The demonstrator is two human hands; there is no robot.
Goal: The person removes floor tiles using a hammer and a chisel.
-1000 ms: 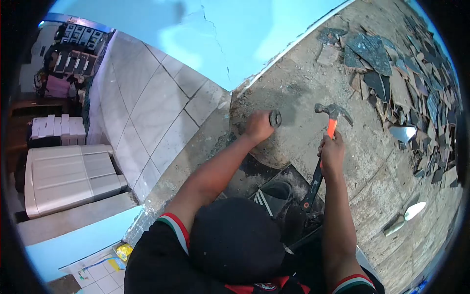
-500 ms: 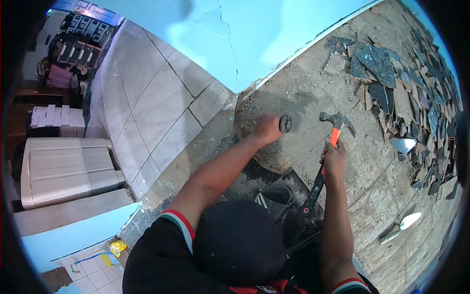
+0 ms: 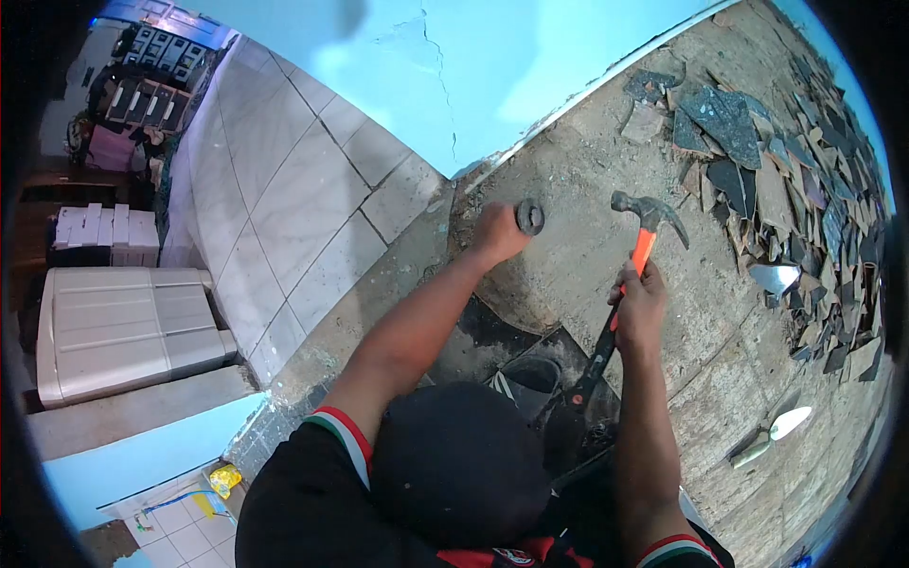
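Note:
My left hand (image 3: 499, 234) is closed around a tool with a round dark end (image 3: 529, 217), over the bare rough floor near the wall corner. The rest of that tool is hidden below the round end. To the right, my right hand (image 3: 640, 303) grips a claw hammer (image 3: 644, 242) by its orange and black handle. The hammer's metal head is raised and apart from the round-ended tool. Dark floor tiles (image 3: 488, 341) lie below my left hand, near a shoe.
Broken tile pieces (image 3: 776, 189) are heaped along the right wall. A trowel (image 3: 772, 435) lies on the floor at lower right. White marble-look tiles (image 3: 284, 161) cover the floor at left, beside a large beige container (image 3: 133, 331). A cracked blue wall (image 3: 426, 85) stands ahead.
My left hand and its tool have moved left and slightly up toward the wall corner. The hammer has risen a little in my right hand.

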